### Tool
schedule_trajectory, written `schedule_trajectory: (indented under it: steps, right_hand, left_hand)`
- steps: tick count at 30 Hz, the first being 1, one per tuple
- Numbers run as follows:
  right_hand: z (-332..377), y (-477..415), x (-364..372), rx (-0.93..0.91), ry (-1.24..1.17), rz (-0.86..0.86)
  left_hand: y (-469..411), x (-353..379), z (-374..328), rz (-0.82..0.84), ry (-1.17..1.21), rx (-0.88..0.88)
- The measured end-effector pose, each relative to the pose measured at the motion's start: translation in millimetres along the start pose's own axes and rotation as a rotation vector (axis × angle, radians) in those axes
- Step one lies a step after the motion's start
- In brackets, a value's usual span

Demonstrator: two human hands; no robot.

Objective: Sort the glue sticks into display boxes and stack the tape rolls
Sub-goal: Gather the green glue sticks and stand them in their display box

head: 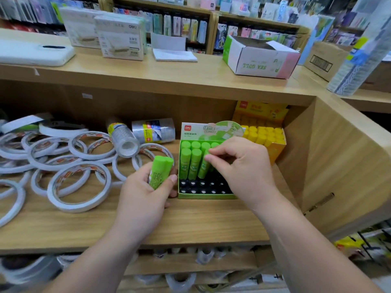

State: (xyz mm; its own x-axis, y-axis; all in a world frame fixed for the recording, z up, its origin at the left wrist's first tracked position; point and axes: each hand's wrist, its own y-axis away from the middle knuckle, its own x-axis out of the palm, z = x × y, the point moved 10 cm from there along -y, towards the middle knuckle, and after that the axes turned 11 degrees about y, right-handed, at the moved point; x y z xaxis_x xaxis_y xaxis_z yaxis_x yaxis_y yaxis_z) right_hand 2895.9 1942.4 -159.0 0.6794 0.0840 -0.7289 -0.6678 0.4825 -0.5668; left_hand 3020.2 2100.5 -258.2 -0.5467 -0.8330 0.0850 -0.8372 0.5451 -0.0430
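Left hand (146, 187): we grip two green glue sticks (159, 172).
Right hand (239, 166): we pinch a stick (204, 169) in the green box (207, 195).
Tape rings (78, 185): loose, left.

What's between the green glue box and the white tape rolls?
Head view: the left hand, gripping green glue sticks, over the wooden shelf.

COLOUR AND PATTERN REFERENCE

The held glue sticks (160, 173) are lime green with white and darker green label print. The boxed glue sticks (194, 161) are the same lime green. The green display box (206, 196) has lime-green walls, a black insert dotted with pale spots, and a red logo patch on its header card. The yellow glue sticks (262, 134) have bright yellow caps. The yellow display box (278, 148) is yellow-orange. The tape rolls (78, 187) are white with red-orange print inside the core. The shelf (148, 225) shows light tan wood grain.
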Motion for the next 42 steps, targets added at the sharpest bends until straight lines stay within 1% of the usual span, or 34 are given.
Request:
schedule_trajectory:
  steps: [7,11,14,20,22,25,27,28,29,31,32,35,37,42]
  right_hand:
    - [7,-2,9,-0.053,0.060,0.067]
    - [8,1,10,-0.085,0.083,0.030]
    - [10,6,8,-0.096,0.076,-0.009]
    - [19,8,13,-0.137,0.106,0.005]
    - [19,10,12,-0.134,0.123,0.002]
    - [19,14,5,-0.109,0.116,-0.035]
    - [21,19,-5,-0.074,0.050,-0.074]
    - [22,23,-10,-0.034,-0.020,-0.075]
    - [20,26,-14,0.036,-0.140,-0.050]
    - [16,33,-11,0.218,-0.483,0.075]
    - [16,37,-9,0.277,-0.621,0.130]
    - [12,40,-11,0.304,-0.774,0.168]
    - [5,42,-14,0.320,-0.828,0.162]
    - [-16,55,-11,0.401,-0.821,0.174]
  left_hand:
    - [-1,-2,4,0.027,0.049,0.000]
    - [-1,-4,5,0.016,0.101,-0.015]
    - [-1,-2,4,0.026,0.089,-0.006]
    - [-3,-7,4,0.029,0.101,-0.025]
    - [-3,-10,2,0.032,0.164,-0.044]
    - [7,-9,-5,0.052,0.343,-0.103]
    - [20,-2,-11,0.118,0.420,-0.152]
    - [26,4,-14,0.167,0.446,-0.175]
    - [31,11,-17,0.222,0.462,-0.192]
    - [39,28,-23,0.335,0.465,-0.208]
    - [43,37,-24,0.384,0.465,-0.216]
    - [49,59,-24,0.487,0.487,-0.236]
    - [51,68,-24,0.499,0.479,-0.232]
    - [45,65,-26,0.340,0.275,-0.081]
